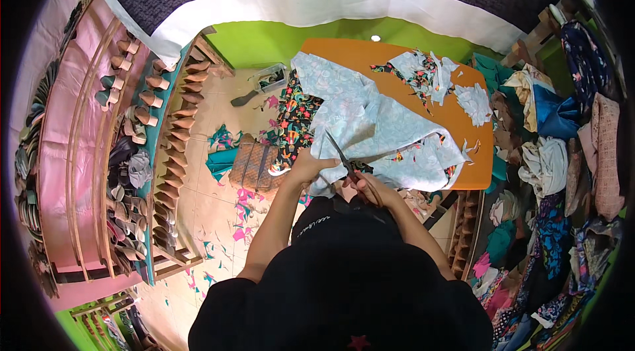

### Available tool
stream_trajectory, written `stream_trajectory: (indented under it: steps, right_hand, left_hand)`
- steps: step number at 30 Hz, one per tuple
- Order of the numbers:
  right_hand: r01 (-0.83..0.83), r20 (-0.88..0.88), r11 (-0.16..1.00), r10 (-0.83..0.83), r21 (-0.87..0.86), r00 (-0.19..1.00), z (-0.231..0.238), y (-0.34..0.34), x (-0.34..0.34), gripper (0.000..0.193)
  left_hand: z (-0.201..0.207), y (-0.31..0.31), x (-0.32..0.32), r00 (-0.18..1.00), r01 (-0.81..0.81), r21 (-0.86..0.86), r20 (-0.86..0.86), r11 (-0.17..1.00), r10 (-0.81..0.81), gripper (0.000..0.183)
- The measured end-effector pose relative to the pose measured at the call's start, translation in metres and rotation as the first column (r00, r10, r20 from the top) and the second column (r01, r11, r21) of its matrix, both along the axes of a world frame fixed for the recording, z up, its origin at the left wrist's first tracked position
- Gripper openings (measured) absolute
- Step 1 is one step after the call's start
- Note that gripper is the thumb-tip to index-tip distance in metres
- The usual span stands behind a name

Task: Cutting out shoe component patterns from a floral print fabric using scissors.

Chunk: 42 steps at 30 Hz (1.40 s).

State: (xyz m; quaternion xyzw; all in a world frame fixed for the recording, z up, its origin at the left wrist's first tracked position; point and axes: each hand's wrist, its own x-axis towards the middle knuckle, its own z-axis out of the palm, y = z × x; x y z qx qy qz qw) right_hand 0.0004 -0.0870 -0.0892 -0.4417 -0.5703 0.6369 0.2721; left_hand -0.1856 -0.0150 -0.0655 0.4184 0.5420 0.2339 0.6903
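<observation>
A wide piece of fabric (370, 113) lies over the table, its pale blue side up and its black floral side showing along the left edge. My left hand (312, 166) is closed on the near left edge of this fabric. In my right hand (369, 187) is a pair of dark scissors (344, 158), its blades pointing up and to the left against the cloth. The fingers wrap the scissor handles close to my body. How far apart the blades are is hard to make out.
The orange table (473, 153) carries cut floral scraps (423, 77) at its far right. Left of it are a brown patterned bag (254, 164), a clear bin (270, 78) and scraps on the tiled floor. Racks of shoes (175, 153) stand left; piled fabrics (546, 166) line the right.
</observation>
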Motion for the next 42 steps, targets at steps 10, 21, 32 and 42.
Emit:
stream_trajectory:
  steps: [10,21,32,42]
  right_hand:
    - [0.076,-0.033,0.994,-0.079,-0.082,0.996,0.007,-0.004,0.001,0.082]
    - [0.032,0.073,0.997,-0.038,0.073,0.997,-0.009,-0.005,0.010,0.072]
    - [-0.125,-0.045,0.981,0.120,-0.148,0.992,-0.024,-0.010,0.015,0.077]
    - [-0.059,-0.161,0.988,0.035,-0.146,0.986,-0.023,-0.008,0.007,0.068]
  left_hand:
    - [-0.002,-0.002,0.003,0.998,0.057,0.022,-0.024,0.998,-0.056,0.036]
    - [0.009,0.007,-0.003,0.992,0.114,-0.093,-0.042,0.989,-0.119,0.035]
    - [-0.004,0.002,0.007,0.979,-0.160,0.122,0.148,0.979,0.141,0.034]
    - [0.013,-0.007,0.010,0.987,-0.129,0.193,-0.069,0.973,0.145,0.031]
